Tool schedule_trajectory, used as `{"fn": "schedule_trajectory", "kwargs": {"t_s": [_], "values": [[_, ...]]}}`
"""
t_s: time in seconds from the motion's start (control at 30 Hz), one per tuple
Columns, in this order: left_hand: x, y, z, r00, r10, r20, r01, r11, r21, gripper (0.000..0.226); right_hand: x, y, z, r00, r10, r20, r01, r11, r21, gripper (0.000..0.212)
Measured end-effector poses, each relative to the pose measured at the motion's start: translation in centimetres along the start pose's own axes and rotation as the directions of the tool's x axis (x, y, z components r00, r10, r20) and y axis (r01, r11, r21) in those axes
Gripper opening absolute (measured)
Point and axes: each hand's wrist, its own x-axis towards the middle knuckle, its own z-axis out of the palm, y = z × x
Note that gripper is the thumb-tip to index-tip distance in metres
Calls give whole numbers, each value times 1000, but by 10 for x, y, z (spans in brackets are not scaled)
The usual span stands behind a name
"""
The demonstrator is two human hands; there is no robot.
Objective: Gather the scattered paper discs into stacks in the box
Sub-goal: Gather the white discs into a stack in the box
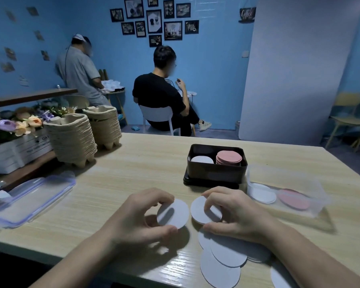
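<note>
You see two stacks of pulp trays [71, 140] at centre left on the desk [146, 163], a clear lid [31, 201] lower left, framed pictures [154, 20] along the top.

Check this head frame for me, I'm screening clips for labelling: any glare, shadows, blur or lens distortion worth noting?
Head view: dim bluish light; glare streaks the table near the loose discs; the left hand throws a soft shadow; both it and the right hand, each pinching a white disc, look sharp; wide-angle lens bows the table edges; background people soft.
</note>
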Motion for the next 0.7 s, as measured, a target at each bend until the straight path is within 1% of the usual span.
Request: {"fn": "schedule_trajectory", "kwargs": {"t_s": [0.1, 0.17, 0.2, 0.27, 0.37, 0.47, 0.57, 0.67, 0.7], "values": [[23, -1, 10, 998, 58, -38, -58, 998, 14, 49, 1, -1, -2, 1000, 10, -10, -10, 1000, 9, 43], [37, 0, 17, 995, 92, -39, -90, 995, 41, 51, 0, -1, -4, 999, 40, -21, -38, 997, 66, 51], [44, 1, 21, 993, 108, -37, -106, 993, 57, 51, 0, -2, -5, 999, 45, -31, -42, 995, 91, 53], [56, 1, 27, 991, 128, -29, -125, 988, 86, 50, -1, -1, -6, 997, 38, -63, -32, 996, 84, 54], [66, -5, 38, 988, 149, -42, -146, 987, 75, 48, -2, 0, -7, 996, 32, -86, -26, 997, 77, 44], [65, -13, 44, 982, 157, -106, -158, 987, 3, 48, 0, 0, -7, 996, -2, -85, 9, 996, 83, 28], [63, -18, 47, 978, 154, -141, -162, 985, -51, 48, 2, 1, -6, 996, 6, -87, 3, 994, 105, 25], [57, -24, 48, 990, 103, -98, -115, 986, -122, 50, 1, 3, -4, 994, 30, -102, -18, 993, 116, 24], [55, -26, 47, 993, 83, -87, -95, 985, -145, 46, 1, 4, -3, 994, 31, -107, -19, 994, 111, 24]]}}
